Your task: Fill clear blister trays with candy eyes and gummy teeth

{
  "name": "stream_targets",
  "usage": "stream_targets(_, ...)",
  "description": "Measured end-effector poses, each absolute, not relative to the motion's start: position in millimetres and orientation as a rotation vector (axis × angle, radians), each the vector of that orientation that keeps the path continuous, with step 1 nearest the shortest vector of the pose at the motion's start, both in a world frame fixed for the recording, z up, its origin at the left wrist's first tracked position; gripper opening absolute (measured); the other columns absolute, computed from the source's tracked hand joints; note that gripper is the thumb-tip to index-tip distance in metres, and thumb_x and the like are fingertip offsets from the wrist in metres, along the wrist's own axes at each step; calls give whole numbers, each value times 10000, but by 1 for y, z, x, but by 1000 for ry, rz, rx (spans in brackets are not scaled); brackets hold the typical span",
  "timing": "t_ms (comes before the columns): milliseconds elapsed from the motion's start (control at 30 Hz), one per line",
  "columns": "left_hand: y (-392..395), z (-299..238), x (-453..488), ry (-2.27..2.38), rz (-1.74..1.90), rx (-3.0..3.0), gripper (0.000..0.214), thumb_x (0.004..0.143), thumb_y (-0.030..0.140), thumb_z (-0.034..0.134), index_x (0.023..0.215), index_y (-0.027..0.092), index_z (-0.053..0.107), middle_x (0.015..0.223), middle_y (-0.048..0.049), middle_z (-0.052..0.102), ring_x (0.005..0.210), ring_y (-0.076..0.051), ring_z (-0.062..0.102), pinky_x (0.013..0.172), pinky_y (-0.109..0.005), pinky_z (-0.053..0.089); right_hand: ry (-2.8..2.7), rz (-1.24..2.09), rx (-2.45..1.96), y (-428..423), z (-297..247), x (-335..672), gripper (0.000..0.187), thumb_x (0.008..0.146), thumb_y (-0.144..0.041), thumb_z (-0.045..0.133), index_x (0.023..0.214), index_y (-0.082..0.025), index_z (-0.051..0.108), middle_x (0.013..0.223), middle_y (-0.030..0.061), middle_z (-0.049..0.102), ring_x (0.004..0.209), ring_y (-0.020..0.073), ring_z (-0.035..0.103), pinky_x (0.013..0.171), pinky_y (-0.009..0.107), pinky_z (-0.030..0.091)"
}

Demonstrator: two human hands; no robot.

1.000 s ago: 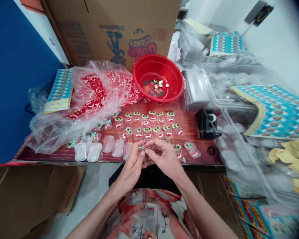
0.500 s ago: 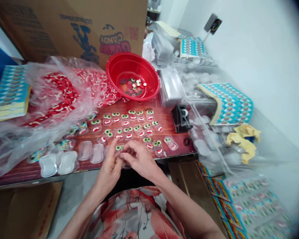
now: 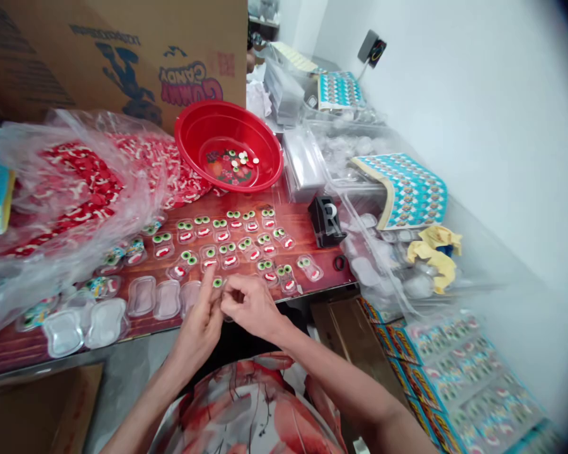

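My left hand [image 3: 202, 320] is at the table's front edge, its index finger stretched forward and its thumb towards my other hand. Touching or nearly touching it, my right hand [image 3: 252, 305] has thumb and forefinger pinched together. Whatever is between them is hidden or too small to make out. Just beyond the fingertips lies a green candy eye [image 3: 217, 283], its tray mostly covered. Rows of small clear trays hold green eyes and red-and-white mouths, like this filled tray [image 3: 228, 255]. To the left of my left hand lies an unfilled clear tray [image 3: 167, 299].
A red basin [image 3: 182, 148] with a few candy eyes stands behind the trays. Left of it is a plastic bag of red-and-white candies [image 3: 82, 189]. A black tape dispenser [image 3: 325, 222], a clear bin [image 3: 383, 265] and sticker sheets [image 3: 407, 186] are at right. A large carton [image 3: 123, 57] stands behind.
The view has shifted, so the table things appear farther left. My right hand's fingers have drawn back slightly from my left hand and are curled more tightly in a pinch.
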State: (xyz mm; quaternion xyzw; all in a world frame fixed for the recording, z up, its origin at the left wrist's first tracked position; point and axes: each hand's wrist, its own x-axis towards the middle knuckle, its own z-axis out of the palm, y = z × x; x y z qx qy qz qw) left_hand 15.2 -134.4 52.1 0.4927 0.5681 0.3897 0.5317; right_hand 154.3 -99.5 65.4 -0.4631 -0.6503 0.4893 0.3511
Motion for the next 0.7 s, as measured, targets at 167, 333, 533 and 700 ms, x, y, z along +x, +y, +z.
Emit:
stream_targets(167, -119, 46, 18, 1292, 1105, 625, 617, 716, 303, 692, 1311, 199, 563, 942, -26, 718, 705, -126, 658, 657, -234, 533, -1277, 1606, -981, -96, 66, 178, 145, 787, -249, 596, 671, -189, 531, 585, -59, 484, 493, 76, 405, 493, 212, 318)
stream_targets(333, -91, 47, 27, 1166, 1109, 583, 301, 729, 347, 675, 939, 131, 692, 623, 24, 593, 484, -53, 449, 474, -156, 366, -883, 1759, -785, -80, 64, 225, 193, 805, -295, 669, 698, -197, 543, 603, -54, 490, 482, 79, 410, 481, 214, 346)
stream_targets(533, -61, 51, 66, 909, 668, 783, 370, 825, 533, 651, 876, 168, 627, 424, 92, 389, 379, -55, 262, 406, -179, 210, -1057, 1824, -879, -70, 56, 258, 228, 827, -362, 668, 740, -191, 545, 637, -45, 518, 487, 83, 433, 496, 222, 355)
stream_targets(700, -36, 35, 91, 1010, 696, 827, 344, 776, 459, 699, 702, 191, 497, 452, 92, 425, 389, -47, 287, 421, -183, 213, -1397, 1411, -1417, -59, 52, 277, 207, 882, -384, 577, 797, -196, 569, 669, -41, 530, 562, 115, 485, 567, 239, 405)
